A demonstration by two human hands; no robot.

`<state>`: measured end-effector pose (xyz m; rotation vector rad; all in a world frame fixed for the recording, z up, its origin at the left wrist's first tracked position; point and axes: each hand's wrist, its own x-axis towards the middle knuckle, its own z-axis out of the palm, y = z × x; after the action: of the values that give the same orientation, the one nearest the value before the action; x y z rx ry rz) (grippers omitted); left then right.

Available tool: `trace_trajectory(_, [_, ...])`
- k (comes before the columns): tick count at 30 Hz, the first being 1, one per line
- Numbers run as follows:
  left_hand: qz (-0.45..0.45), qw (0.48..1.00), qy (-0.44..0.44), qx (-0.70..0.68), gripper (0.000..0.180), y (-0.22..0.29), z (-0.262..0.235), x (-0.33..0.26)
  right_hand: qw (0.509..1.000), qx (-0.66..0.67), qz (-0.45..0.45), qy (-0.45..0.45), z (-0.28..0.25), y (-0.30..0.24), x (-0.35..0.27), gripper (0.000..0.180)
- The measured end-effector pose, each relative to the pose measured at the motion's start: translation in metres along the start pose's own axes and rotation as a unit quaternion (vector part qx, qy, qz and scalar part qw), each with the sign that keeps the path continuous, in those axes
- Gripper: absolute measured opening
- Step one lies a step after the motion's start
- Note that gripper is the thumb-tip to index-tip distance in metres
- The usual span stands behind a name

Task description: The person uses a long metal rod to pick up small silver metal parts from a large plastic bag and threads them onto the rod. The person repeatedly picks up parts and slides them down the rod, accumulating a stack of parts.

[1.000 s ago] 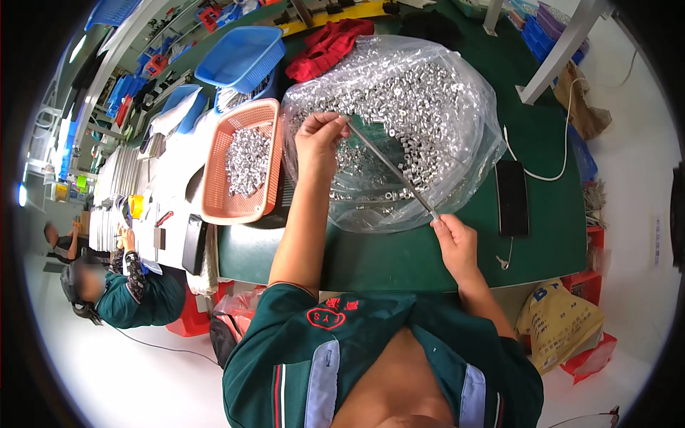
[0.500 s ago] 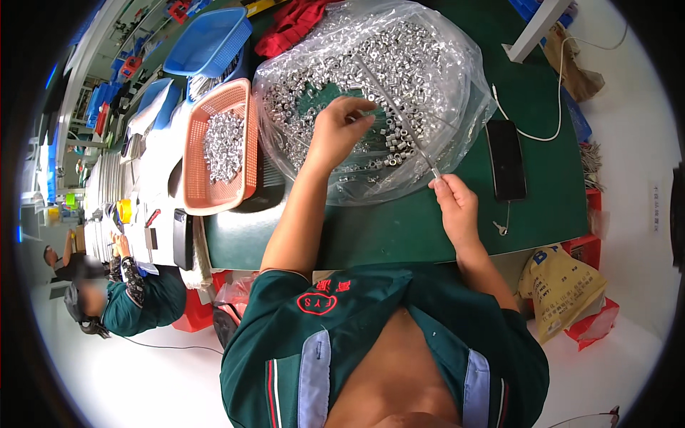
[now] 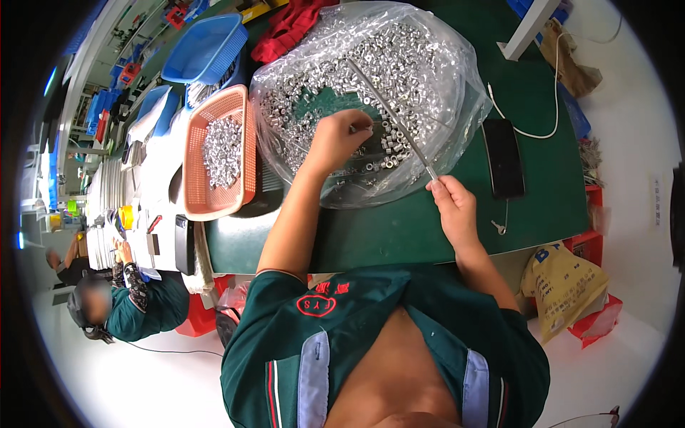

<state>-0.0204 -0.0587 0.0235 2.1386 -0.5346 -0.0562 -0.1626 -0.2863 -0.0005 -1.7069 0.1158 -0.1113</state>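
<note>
My right hand (image 3: pixel 454 205) grips the near end of a long thin metal rod (image 3: pixel 391 113). The rod slants away to the far left over a clear plastic bag (image 3: pixel 467 107), spread out and filled with small silvery metal sleeves (image 3: pixel 410 53). Above a thinned-out patch of the pile is my left hand (image 3: pixel 338 141), its fingers curled and the thumb pressed to the fingertips. Whatever sits in that pinch is too small to make out. To its left stands an orange plastic basket (image 3: pixel 250 160) with more small metal pieces (image 3: pixel 223 151) inside.
A blue basket (image 3: pixel 207 53) and red cloth (image 3: pixel 292 28) lie beyond. Right of the bag are a black phone (image 3: pixel 504 158), a key (image 3: pixel 499 227), a white cable (image 3: pixel 539 138) and a metal post (image 3: pixel 528 28). Another person (image 3: pixel 146 303) works at the left.
My left hand has drawn slightly nearer to me, and its fingers have curled in more tightly. My right hand still holds the rod in nearly the same place.
</note>
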Motion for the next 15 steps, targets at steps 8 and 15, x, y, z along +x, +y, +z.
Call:
trace_trajectory(8, [-0.006, 0.868, 0.06, -0.494, 0.014, -0.024, -0.041, -0.016, 0.997, -0.049, -0.045, -0.039, 0.001, -0.007, -0.003, 0.015])
trace_trajectory(15, [0.009, 0.805, 0.126, -0.579, 0.015, -0.034, -0.056, -0.019, 0.991, -0.073, -0.101, -0.051, 0.004, -0.005, -0.003, 0.012])
